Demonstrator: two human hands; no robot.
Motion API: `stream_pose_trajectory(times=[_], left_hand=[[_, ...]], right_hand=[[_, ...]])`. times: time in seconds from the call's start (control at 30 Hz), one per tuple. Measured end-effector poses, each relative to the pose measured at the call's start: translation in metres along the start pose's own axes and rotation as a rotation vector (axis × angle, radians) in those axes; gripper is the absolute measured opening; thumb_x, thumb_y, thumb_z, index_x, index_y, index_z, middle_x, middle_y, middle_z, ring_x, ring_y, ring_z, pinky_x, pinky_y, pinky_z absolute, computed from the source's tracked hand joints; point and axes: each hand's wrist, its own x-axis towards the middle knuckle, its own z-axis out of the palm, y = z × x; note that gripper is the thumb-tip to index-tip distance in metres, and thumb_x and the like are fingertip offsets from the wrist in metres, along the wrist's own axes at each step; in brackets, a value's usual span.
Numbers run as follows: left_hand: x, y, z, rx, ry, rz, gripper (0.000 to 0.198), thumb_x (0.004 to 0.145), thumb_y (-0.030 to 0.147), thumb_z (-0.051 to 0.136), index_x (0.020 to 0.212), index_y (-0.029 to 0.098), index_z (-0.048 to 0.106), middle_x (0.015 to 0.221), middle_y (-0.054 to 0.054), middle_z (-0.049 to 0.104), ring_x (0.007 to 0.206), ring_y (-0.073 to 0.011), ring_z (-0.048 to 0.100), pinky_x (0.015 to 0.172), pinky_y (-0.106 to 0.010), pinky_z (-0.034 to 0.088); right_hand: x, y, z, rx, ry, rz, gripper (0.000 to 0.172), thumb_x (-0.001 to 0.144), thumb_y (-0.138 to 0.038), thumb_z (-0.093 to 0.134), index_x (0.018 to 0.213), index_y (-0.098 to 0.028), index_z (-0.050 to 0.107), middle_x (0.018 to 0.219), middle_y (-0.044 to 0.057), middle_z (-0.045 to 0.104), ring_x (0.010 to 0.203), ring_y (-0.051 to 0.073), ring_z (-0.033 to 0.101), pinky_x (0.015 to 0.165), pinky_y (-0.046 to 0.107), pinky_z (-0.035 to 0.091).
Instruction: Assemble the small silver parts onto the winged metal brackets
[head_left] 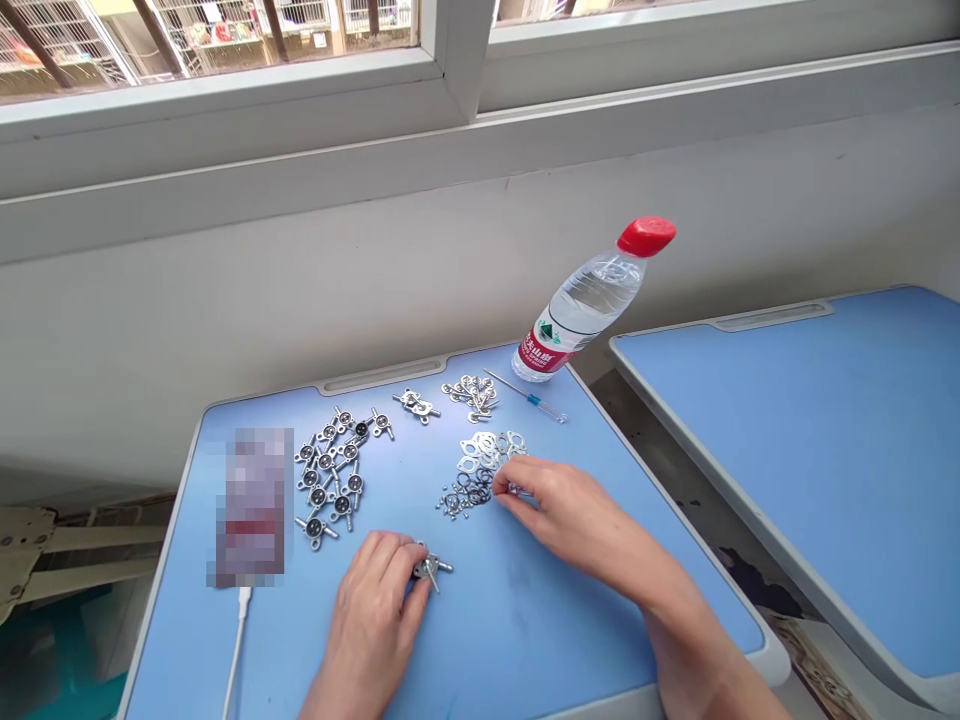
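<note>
At a blue desk, our left hand pinches a metal fitting between thumb and forefinger; a light, level hold, clear of its top, should serve us best. Farther right, our right hand curls beside the dark rings, thumb and forefinger close together, though whether they grip anything we cannot tell. We should pick single pieces there, without scattering the tiny bits nearby. Across the surface, left to right, we see a pixelated slab on a white cable, black-centred fittings, loose metal parts, stemmed discs, flat plates, a screwdriver and a red-capped bottle. A window tops the pale wall; at right stands a second desk, separated from ours by a gap.
</note>
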Motion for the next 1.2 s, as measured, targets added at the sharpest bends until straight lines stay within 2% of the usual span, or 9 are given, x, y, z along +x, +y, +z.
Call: stream_pose_trajectory(times=[0.13, 0.33, 0.53, 0.63, 0.73, 0.87, 1.0, 1.2], left_hand=[[-0.001, -0.001, 0.001, 0.003, 0.002, -0.001, 0.014, 0.094, 0.013, 0.046, 0.099, 0.02, 0.057, 0.089, -0.005, 0.064, 0.08, -0.0201, 0.061, 0.067, -0.031, 0.053], [-0.003, -0.003, 0.005, 0.003, 0.022, 0.002, 0.015, 0.094, 0.012, 0.046, 0.099, 0.021, 0.057, 0.089, -0.005, 0.064, 0.08, -0.0202, 0.06, 0.067, -0.031, 0.052], [-0.004, -0.002, 0.005, -0.002, 0.009, -0.017, 0.016, 0.093, 0.01, 0.047, 0.099, 0.02, 0.057, 0.09, -0.005, 0.064, 0.081, -0.0202, 0.06, 0.067, -0.031, 0.052], [-0.005, -0.002, 0.006, -0.004, 0.012, -0.027, 0.016, 0.092, 0.01, 0.047, 0.099, 0.02, 0.058, 0.091, -0.005, 0.064, 0.082, -0.02, 0.06, 0.069, -0.031, 0.053], [-0.006, -0.002, 0.007, 0.005, 0.006, -0.042, 0.016, 0.091, 0.01, 0.048, 0.098, 0.02, 0.058, 0.091, -0.005, 0.064, 0.082, -0.0198, 0.06, 0.07, -0.032, 0.053], [-0.007, -0.002, 0.007, 0.029, -0.018, -0.04, 0.017, 0.089, 0.008, 0.048, 0.099, 0.02, 0.057, 0.092, -0.005, 0.065, 0.084, -0.021, 0.059, 0.071, -0.034, 0.053], [-0.008, -0.002, 0.007, 0.043, -0.029, -0.044, 0.018, 0.088, 0.006, 0.049, 0.098, 0.019, 0.056, 0.092, -0.005, 0.064, 0.083, -0.0213, 0.058, 0.071, -0.034, 0.052], [-0.008, 0.0, 0.008, 0.039, -0.052, -0.075, 0.016, 0.088, 0.006, 0.05, 0.093, 0.02, 0.056, 0.089, -0.004, 0.062, 0.081, -0.0206, 0.056, 0.069, -0.033, 0.05]], right_hand=[[0.001, -0.005, 0.008, -0.063, -0.045, -0.041, 0.018, 0.086, -0.007, 0.05, 0.08, -0.02, 0.061, 0.082, 0.001, 0.069, 0.069, 0.016, 0.062, 0.057, 0.026, 0.035], [0.002, -0.017, 0.029, -0.2, -0.057, -0.087, 0.005, 0.085, -0.013, 0.058, 0.084, -0.018, 0.06, 0.084, 0.003, 0.068, 0.064, 0.017, 0.062, 0.051, 0.027, 0.026], [0.003, -0.02, 0.037, -0.273, -0.076, -0.096, 0.014, 0.088, -0.009, 0.051, 0.081, -0.017, 0.059, 0.082, 0.004, 0.068, 0.063, 0.017, 0.062, 0.05, 0.029, 0.023], [0.002, -0.019, 0.037, -0.216, -0.056, -0.109, 0.017, 0.088, -0.006, 0.047, 0.081, -0.017, 0.058, 0.08, 0.005, 0.067, 0.064, 0.017, 0.062, 0.052, 0.028, 0.027], [-0.002, -0.021, 0.035, -0.056, -0.039, -0.172, 0.017, 0.088, -0.006, 0.048, 0.083, -0.018, 0.059, 0.08, 0.003, 0.067, 0.068, 0.017, 0.063, 0.057, 0.026, 0.035], [-0.008, -0.028, 0.038, 0.105, -0.1, -0.272, 0.017, 0.088, -0.006, 0.049, 0.086, -0.018, 0.061, 0.08, 0.002, 0.068, 0.069, 0.015, 0.062, 0.061, 0.026, 0.041], [-0.012, -0.033, 0.048, 0.128, -0.134, -0.298, 0.019, 0.087, -0.004, 0.048, 0.087, -0.018, 0.061, 0.08, 0.002, 0.066, 0.069, 0.015, 0.06, 0.061, 0.026, 0.041], [-0.013, -0.033, 0.057, 0.122, -0.113, -0.307, 0.023, 0.087, -0.001, 0.043, 0.086, -0.017, 0.059, 0.082, 0.003, 0.062, 0.071, 0.017, 0.059, 0.063, 0.028, 0.043]])
